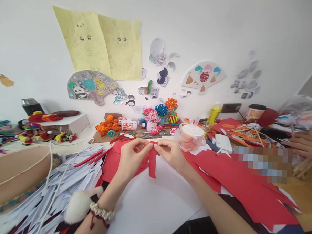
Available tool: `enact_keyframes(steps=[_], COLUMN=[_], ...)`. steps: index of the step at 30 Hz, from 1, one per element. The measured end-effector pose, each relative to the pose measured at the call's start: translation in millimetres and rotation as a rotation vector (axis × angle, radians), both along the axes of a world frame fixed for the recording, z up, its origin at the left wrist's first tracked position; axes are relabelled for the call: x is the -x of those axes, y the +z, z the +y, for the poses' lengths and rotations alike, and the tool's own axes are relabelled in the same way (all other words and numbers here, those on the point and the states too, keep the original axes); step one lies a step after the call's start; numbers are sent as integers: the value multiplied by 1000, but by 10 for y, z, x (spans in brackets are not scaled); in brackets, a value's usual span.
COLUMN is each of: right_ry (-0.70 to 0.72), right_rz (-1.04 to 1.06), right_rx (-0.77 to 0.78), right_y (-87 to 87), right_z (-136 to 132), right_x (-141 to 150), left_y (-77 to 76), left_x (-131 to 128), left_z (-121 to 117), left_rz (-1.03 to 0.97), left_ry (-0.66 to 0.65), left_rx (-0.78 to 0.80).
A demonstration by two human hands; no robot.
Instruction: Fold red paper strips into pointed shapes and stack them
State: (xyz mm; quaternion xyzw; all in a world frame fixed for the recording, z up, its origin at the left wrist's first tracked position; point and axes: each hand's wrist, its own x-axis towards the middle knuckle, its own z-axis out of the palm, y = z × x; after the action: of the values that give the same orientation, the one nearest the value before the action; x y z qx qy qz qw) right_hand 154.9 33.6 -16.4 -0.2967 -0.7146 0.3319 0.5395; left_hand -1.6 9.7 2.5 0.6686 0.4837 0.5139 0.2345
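White wall (201,27) with drawings (122,51), cluttered desk (64,149) below. Red paper strip (152,164): narrow, plain, top end pinched in left hand (132,155) and right hand (173,155) fingertips.

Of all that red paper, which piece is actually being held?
The narrow red strip, pinched at its top by the left hand and right hand; the wider red sheets off to the right are in neither hand.

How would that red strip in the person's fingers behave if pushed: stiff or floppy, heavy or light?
The red strip hangs fairly straight from the left hand and right hand, so it probably has some stiffness. It looks thin and papery, so it is likely light and easily bent. Being flat, it seems unlikely to roll.
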Motion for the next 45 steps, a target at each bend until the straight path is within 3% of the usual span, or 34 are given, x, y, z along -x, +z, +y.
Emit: enact_keyframes(steps=[5,11,20,26,30,38,45], right_ry=[-21,-20,-79,-50,-57,-70,-149], right_rz=[-39,-41,-46,34,129,247,357], right_rx=[-12,13,-16,53,119,179,190], right_y=[-23,-50,-60,-8,44,8,5], right_z=[-1,3,35,-9,-25,26,57], right_x=[-9,-10,-36,-14,-27,-55,-82], left_y=[20,12,-42,-56,-46,-76,-94], left_x=[6,-12,-32,-63,-94,-137,-155], left_z=[-3,-16,-3,-5,-23,-40,-36], left_rz=[35,118,334,255,190,186,202], left_ry=[-30,39,-68,-68,-138,-159,-260], left_rx=[-20,-66,-109,-99,-40,-40,35])
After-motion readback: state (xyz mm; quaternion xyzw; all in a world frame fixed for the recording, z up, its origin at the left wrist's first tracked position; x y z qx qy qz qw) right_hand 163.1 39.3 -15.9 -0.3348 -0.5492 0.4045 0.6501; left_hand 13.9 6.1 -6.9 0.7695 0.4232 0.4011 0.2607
